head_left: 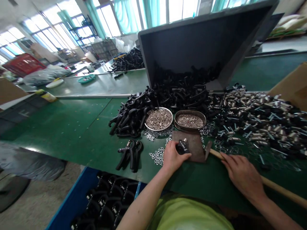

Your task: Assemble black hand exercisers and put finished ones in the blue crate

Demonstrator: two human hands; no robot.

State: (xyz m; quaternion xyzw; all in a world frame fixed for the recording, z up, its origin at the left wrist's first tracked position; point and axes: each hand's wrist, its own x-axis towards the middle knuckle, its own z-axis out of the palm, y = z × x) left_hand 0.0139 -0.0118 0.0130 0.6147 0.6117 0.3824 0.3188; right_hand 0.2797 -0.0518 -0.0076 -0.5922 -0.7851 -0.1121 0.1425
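My left hand (pixel 173 156) is closed on a small black part with a metal piece (pixel 182 146), holding it on a brown metal plate (pixel 195 145). My right hand (pixel 243 174) lies over a wooden handle (pixel 283 189) that runs from the plate's right edge toward the lower right, fingers wrapped on it. Loose silver washers (pixel 157 156) lie just left of my left hand. Two finished black grips (pixel 129 155) lie further left on the green table (pixel 72 127).
Two round metal dishes, one with pins (pixel 158 118) and one with small parts (pixel 190 120), stand behind the plate. A tilted grey bin (pixel 201 41) spills black handles (pixel 144 105). Metal-and-black parts (pixel 259 118) heap at right. A blue crate (pixel 79 198) of grips stands below the table edge.
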